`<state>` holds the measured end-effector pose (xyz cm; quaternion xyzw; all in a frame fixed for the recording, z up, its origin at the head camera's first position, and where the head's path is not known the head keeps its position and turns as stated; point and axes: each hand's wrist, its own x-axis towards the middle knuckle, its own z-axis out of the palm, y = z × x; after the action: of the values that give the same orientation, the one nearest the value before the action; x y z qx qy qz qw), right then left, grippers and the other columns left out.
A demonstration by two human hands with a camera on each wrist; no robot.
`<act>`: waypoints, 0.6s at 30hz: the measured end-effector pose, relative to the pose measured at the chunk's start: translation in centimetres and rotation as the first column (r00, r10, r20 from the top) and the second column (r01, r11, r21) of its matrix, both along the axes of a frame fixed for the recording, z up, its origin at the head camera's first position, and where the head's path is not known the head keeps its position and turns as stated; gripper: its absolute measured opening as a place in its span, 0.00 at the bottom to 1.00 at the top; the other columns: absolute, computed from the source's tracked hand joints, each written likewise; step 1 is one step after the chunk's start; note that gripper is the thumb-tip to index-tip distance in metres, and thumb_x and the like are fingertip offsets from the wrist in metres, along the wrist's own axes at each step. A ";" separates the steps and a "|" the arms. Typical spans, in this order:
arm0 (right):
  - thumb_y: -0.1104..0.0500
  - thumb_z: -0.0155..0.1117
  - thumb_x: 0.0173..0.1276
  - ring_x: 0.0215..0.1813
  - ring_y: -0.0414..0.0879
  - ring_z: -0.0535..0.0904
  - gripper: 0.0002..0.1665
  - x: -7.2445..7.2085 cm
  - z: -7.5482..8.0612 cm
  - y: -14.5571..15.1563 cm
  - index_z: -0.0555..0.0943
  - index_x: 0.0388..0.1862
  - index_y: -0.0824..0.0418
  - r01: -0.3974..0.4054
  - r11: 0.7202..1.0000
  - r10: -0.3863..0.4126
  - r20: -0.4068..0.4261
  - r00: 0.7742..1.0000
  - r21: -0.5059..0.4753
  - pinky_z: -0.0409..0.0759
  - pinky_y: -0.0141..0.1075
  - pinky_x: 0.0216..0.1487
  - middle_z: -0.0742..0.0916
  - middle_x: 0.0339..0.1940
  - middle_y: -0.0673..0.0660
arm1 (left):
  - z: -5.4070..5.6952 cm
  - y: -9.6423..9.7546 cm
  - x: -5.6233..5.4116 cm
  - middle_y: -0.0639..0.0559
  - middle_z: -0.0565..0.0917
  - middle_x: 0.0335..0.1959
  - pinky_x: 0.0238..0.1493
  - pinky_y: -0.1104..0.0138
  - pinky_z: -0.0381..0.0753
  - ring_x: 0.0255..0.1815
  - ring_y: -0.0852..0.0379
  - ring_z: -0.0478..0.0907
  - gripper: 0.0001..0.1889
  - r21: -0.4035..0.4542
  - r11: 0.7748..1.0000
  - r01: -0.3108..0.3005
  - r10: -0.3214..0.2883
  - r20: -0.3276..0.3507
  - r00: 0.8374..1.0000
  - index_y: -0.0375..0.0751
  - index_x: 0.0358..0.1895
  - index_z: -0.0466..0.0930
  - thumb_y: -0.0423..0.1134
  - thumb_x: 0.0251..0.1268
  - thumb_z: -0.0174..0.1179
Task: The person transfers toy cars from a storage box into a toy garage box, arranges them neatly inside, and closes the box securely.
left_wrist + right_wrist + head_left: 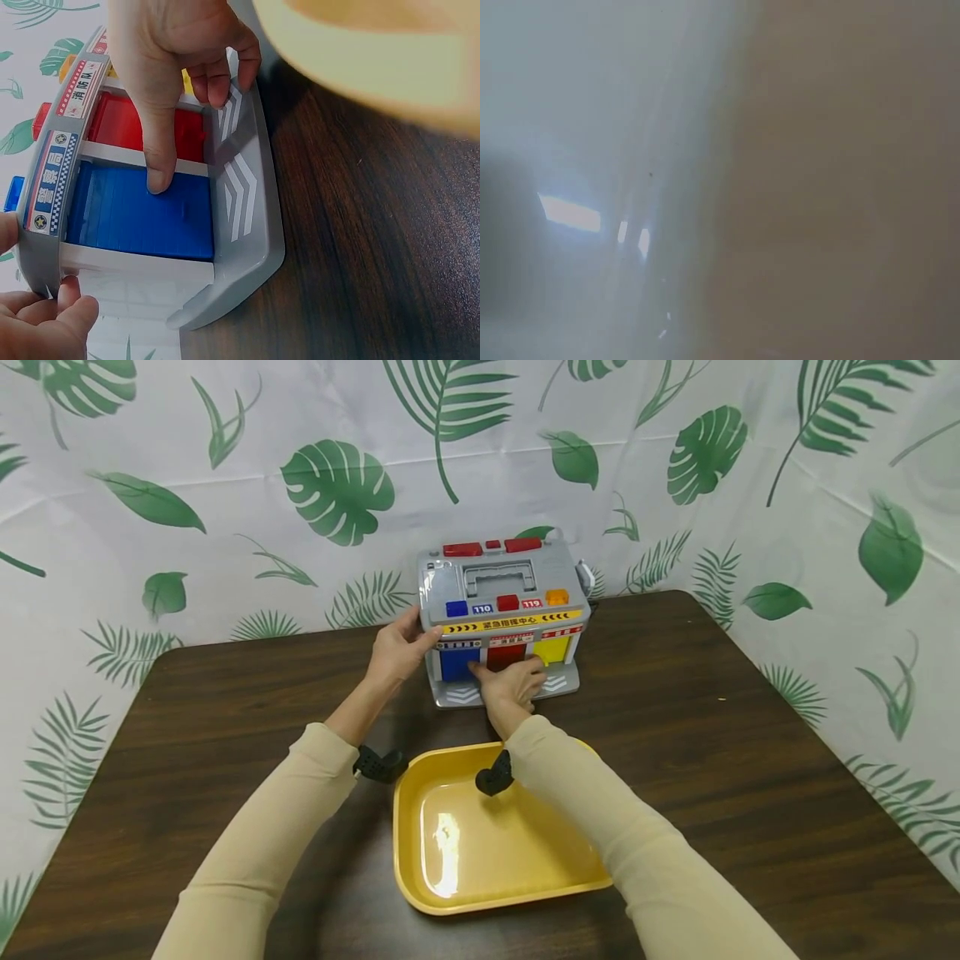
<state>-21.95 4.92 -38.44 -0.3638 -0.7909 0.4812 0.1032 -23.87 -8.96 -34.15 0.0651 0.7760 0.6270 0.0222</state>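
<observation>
A grey toy garage stands at the back of the table, its blue door, red door and yellow door facing me. My left hand holds the garage by its left side, thumb at the front corner and other fingers by the side wall. In front of the doors, my right hand lays its extended thumb on the blue door. Its other fingers bend loosely over towards the yellow door and grey base. The right wrist view is too blurred to show the hand.
A yellow tray lies between my forearms, in front of the garage. The dark wooden table extends to both sides. A white cloth with green leaf prints hangs directly behind the garage and along the sides.
</observation>
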 end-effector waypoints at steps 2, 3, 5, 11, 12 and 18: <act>0.42 0.77 0.46 0.65 0.59 0.63 0.59 -0.1 -0.1 0.0 0.54 0.67 0.61 0.003 1.000 -0.003 0.002 1.000 0.006 0.61 0.59 0.66 0.65 0.63 0.66 | 0.0 0.0 0.1 0.44 0.72 0.64 0.63 0.62 0.71 0.57 0.54 0.72 0.33 -0.004 1.000 -0.003 0.003 0.000 1.000 0.40 0.72 0.56 0.40 0.67 0.57; 0.41 0.77 0.46 0.65 0.60 0.63 0.59 -0.1 -0.1 0.0 0.54 0.67 0.61 0.003 1.000 -0.003 0.004 1.000 0.009 0.61 0.59 0.66 0.65 0.63 0.66 | 0.0 0.0 0.1 0.44 0.73 0.64 0.63 0.62 0.72 0.57 0.54 0.72 0.33 -0.005 1.000 -0.005 0.005 -0.001 1.000 0.40 0.72 0.56 0.40 0.67 0.57; 0.41 0.77 0.45 0.65 0.59 0.63 0.59 -0.1 -0.1 0.0 0.54 0.67 0.61 0.004 1.000 -0.004 0.008 1.000 0.017 0.62 0.59 0.66 0.66 0.63 0.66 | 0.0 0.1 0.1 0.43 0.73 0.63 0.63 0.61 0.72 0.56 0.53 0.73 0.33 -0.010 1.000 -0.007 0.007 -0.004 1.000 0.39 0.72 0.56 0.40 0.67 0.57; 0.40 0.76 0.45 0.63 0.60 0.64 0.59 -0.1 -0.1 0.1 0.54 0.68 0.61 -0.005 0.999 0.005 0.010 1.000 0.033 0.64 0.59 0.63 0.65 0.63 0.66 | 0.0 0.0 0.1 0.41 0.73 0.63 0.63 0.60 0.72 0.59 0.51 0.73 0.32 -0.006 1.000 0.000 0.000 -0.024 1.000 0.37 0.71 0.57 0.40 0.67 0.57; 0.41 0.76 0.46 0.63 0.60 0.64 0.59 -0.1 -0.1 0.1 0.54 0.67 0.61 -0.005 0.999 0.005 0.009 1.000 0.032 0.64 0.59 0.63 0.65 0.63 0.66 | 0.1 0.0 0.2 0.41 0.72 0.64 0.64 0.60 0.71 0.61 0.50 0.72 0.32 -0.003 1.000 0.002 -0.002 -0.023 1.000 0.38 0.71 0.58 0.40 0.67 0.57; 0.42 0.77 0.46 0.63 0.60 0.64 0.57 0.0 -0.1 0.1 0.55 0.66 0.61 -0.005 0.999 0.005 0.007 1.000 0.037 0.64 0.59 0.63 0.66 0.62 0.65 | 0.4 0.0 0.2 0.43 0.68 0.68 0.66 0.58 0.68 0.65 0.50 0.68 0.31 -0.004 1.000 0.016 -0.016 0.000 1.000 0.40 0.71 0.59 0.39 0.67 0.56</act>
<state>-21.93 5.06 -38.59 -0.3615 -0.8008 0.4656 0.1058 -23.67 -9.00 -33.71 0.0714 0.7767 0.6252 0.0272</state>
